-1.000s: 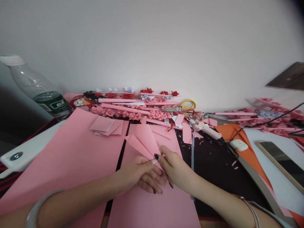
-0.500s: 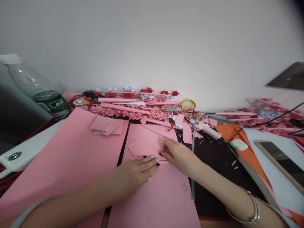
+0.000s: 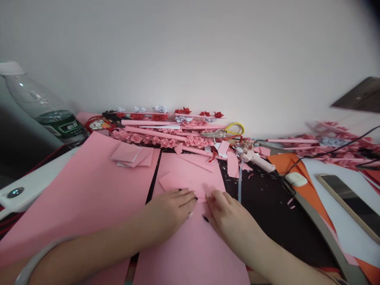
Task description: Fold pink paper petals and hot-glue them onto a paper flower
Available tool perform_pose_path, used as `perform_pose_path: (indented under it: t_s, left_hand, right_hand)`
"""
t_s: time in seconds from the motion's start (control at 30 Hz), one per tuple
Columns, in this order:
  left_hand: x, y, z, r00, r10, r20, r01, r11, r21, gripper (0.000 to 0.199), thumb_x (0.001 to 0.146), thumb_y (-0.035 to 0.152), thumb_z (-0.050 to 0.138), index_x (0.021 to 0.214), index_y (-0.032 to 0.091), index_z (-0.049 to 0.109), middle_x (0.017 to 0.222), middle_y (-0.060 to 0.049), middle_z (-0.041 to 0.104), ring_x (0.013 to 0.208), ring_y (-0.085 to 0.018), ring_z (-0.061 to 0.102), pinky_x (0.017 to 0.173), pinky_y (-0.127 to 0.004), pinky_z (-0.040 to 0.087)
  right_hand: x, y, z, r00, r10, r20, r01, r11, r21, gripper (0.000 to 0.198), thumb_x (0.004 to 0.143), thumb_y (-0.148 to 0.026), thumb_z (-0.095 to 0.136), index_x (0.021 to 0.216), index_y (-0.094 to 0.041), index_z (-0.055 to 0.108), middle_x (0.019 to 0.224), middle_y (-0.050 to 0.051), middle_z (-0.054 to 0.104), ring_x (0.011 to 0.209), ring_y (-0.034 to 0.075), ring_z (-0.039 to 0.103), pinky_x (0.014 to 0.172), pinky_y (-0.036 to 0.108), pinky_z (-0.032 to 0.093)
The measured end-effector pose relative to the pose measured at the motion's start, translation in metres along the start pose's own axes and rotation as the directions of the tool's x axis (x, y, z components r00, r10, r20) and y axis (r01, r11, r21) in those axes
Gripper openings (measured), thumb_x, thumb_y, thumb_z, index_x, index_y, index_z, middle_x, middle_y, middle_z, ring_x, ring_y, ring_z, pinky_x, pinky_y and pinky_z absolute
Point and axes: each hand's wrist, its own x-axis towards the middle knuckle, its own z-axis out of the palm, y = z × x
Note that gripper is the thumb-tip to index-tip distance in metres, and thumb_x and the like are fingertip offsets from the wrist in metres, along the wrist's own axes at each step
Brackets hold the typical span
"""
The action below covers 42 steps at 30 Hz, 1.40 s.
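Note:
A small folded piece of pink paper (image 3: pixel 175 183) lies on a larger pink sheet (image 3: pixel 190 253) in front of me. My left hand (image 3: pixel 170 211) lies flat over the folded piece, fingers stretched out and pressing on it. My right hand (image 3: pixel 227 215) is at the right end of its lower edge, fingers bent with the tips on the paper. Its thumb stands apart, lower on the sheet, and I see nothing gripped between. The hands hide part of the folded piece.
Small pink squares (image 3: pixel 133 154) lie stacked on another pink sheet (image 3: pixel 89 198) at left. Behind are paper flowers (image 3: pixel 166 142), yellow-handled scissors (image 3: pixel 221 133) and a glue gun (image 3: pixel 258 160). A bottle (image 3: pixel 59 118) stands left; a phone (image 3: pixel 350 206) lies right.
My right hand has moved down and nearer, its thumb parting from the fingers and leaving the paper's edge. The left hand stays flat on the folded piece, shifted slightly.

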Motion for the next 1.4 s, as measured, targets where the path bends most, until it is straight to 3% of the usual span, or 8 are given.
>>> perform_pose_path:
  t_s: [0.1, 0.23, 0.43, 0.57, 0.73, 1.0, 1.23, 1.4]
  left_hand:
    - [0.01, -0.006, 0.003, 1.0, 0.01, 0.0, -0.01, 1.0, -0.017, 0.032, 0.092, 0.016, 0.035, 0.116, 0.009, 0.055, 0.122, -0.016, 0.057, 0.119, -0.025, 0.049, 0.101, -0.043, 0.037]
    - [0.024, -0.012, 0.003, 0.998, -0.025, 0.053, 0.03, 0.994, -0.104, 0.026, 0.09, 0.012, 0.037, 0.104, 0.013, 0.06, 0.112, -0.009, 0.063, 0.111, -0.022, 0.053, 0.098, -0.04, 0.038]
    - [0.04, -0.015, -0.003, 0.994, -0.101, 0.047, 0.109, 0.968, -0.224, 0.025, 0.09, 0.011, 0.039, 0.077, 0.015, 0.06, 0.092, -0.005, 0.064, 0.089, -0.017, 0.057, 0.086, -0.034, 0.041]
    - [0.041, -0.015, 0.0, 0.994, -0.097, 0.044, 0.105, 0.967, -0.233, 0.024, 0.09, 0.012, 0.039, 0.078, 0.015, 0.059, 0.09, -0.005, 0.063, 0.085, -0.017, 0.055, 0.081, -0.033, 0.042]
    - [0.037, -0.014, 0.005, 0.995, -0.101, -0.001, 0.098, 0.968, -0.231, 0.018, 0.09, 0.012, 0.043, 0.096, 0.015, 0.06, 0.096, -0.005, 0.062, 0.092, -0.018, 0.051, 0.086, -0.033, 0.04]
    - [0.036, -0.012, 0.007, 0.995, -0.089, -0.049, 0.078, 0.979, -0.189, 0.025, 0.091, 0.013, 0.038, 0.1, 0.017, 0.061, 0.095, -0.006, 0.059, 0.093, -0.019, 0.049, 0.082, -0.033, 0.041]
    - [0.041, -0.006, 0.001, 0.987, -0.151, 0.047, 0.157, 0.975, -0.16, 0.024, 0.086, 0.007, 0.042, 0.097, 0.015, 0.063, 0.09, -0.006, 0.055, 0.087, -0.019, 0.049, 0.079, -0.034, 0.041]
    - [0.039, -0.004, 0.002, 0.981, -0.184, 0.068, 0.191, 0.973, -0.128, 0.023, 0.086, 0.007, 0.041, 0.094, 0.015, 0.061, 0.087, -0.005, 0.053, 0.083, -0.018, 0.048, 0.077, -0.033, 0.04]
  right_hand:
    - [0.004, 0.002, -0.001, 1.0, -0.02, 0.004, 0.02, 0.999, 0.038, 0.018, 0.085, -0.013, 0.049, 0.081, -0.013, 0.067, 0.089, 0.013, 0.058, 0.079, 0.025, 0.056, 0.067, 0.037, 0.051]
    - [0.005, 0.011, -0.002, 0.999, 0.04, 0.02, -0.044, 0.972, 0.229, 0.021, 0.088, -0.015, 0.044, 0.09, -0.013, 0.065, 0.089, 0.011, 0.056, 0.074, 0.019, 0.056, 0.067, 0.032, 0.05]
    - [0.014, 0.029, 0.002, 0.965, 0.26, -0.042, -0.186, 0.786, 0.59, 0.018, 0.081, -0.005, 0.047, 0.085, -0.016, 0.06, 0.081, 0.005, 0.058, 0.07, 0.014, 0.057, 0.066, 0.026, 0.047]
    - [0.023, 0.033, 0.001, 0.943, 0.328, 0.058, -0.293, 0.735, 0.611, 0.017, 0.074, -0.003, 0.05, 0.077, -0.017, 0.058, 0.075, 0.003, 0.061, 0.066, 0.015, 0.057, 0.062, 0.026, 0.045]
    - [0.03, 0.036, 0.0, 0.943, 0.31, 0.12, -0.313, 0.71, 0.631, 0.019, 0.07, -0.001, 0.05, 0.076, -0.016, 0.06, 0.077, 0.004, 0.063, 0.07, 0.016, 0.058, 0.066, 0.027, 0.045]
    - [0.032, 0.043, -0.003, 0.972, 0.232, 0.044, -0.2, 0.711, 0.674, 0.021, 0.067, 0.002, 0.051, 0.067, -0.017, 0.061, 0.076, 0.001, 0.057, 0.067, 0.012, 0.055, 0.062, 0.023, 0.043]
    - [0.03, 0.043, 0.001, 0.981, 0.193, -0.004, -0.142, 0.738, 0.66, 0.022, 0.069, 0.002, 0.05, 0.072, -0.017, 0.062, 0.08, 0.002, 0.055, 0.068, 0.012, 0.054, 0.063, 0.024, 0.042]
    - [0.027, 0.036, 0.004, 0.987, 0.151, -0.049, -0.101, 0.833, 0.544, 0.019, 0.078, 0.0, 0.048, 0.071, -0.015, 0.059, 0.078, 0.002, 0.052, 0.067, 0.012, 0.053, 0.061, 0.023, 0.043]
